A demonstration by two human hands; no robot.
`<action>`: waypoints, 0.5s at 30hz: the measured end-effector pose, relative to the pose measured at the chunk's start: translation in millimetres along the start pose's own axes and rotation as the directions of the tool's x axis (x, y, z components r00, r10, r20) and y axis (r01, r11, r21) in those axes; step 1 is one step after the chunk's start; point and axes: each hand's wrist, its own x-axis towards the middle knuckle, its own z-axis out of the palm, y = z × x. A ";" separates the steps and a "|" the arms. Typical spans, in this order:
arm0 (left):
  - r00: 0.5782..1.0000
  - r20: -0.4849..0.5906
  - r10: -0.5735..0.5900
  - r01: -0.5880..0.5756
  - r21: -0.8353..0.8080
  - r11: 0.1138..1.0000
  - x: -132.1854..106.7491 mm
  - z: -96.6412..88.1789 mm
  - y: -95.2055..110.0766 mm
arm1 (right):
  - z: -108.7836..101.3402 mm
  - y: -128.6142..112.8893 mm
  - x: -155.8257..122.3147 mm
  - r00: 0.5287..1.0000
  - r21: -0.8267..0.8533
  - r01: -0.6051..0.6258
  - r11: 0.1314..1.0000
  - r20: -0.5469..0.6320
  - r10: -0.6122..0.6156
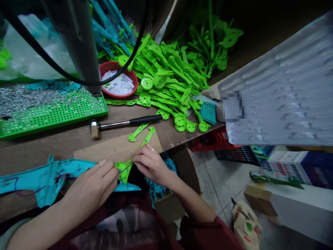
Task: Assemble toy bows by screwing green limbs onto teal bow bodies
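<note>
Green part (125, 178) — lower centre of frame. Right hand (150, 161): fingertips clamped on it. Left hand (91, 180): fingers curled at disc end, tips hidden — grip cannot tell. Step, seemingly: close fingerwork; next move likely calls for steady hold.

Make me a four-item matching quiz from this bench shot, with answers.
Things
1. Black-handled metal hammer
2. Round red plastic basket
3. Flat perforated green plastic tray
4. Bright green plastic part with a round end

Places and states
A. Holds many small silver-coloured metal pieces
B. Between the left hand and the right hand
C. Lies with its handle end by the pile of bright green plastic parts
D. Holds flat white pieces

Pairs: 1-C, 2-D, 3-A, 4-B
</note>
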 end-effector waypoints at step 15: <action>1.000 -0.016 0.018 -0.019 -0.034 0.999 -3.8 2.8 -2.9 | 1.2 6.2 -1.5 0.999 0.093 -0.032 0.995 -0.004 0.033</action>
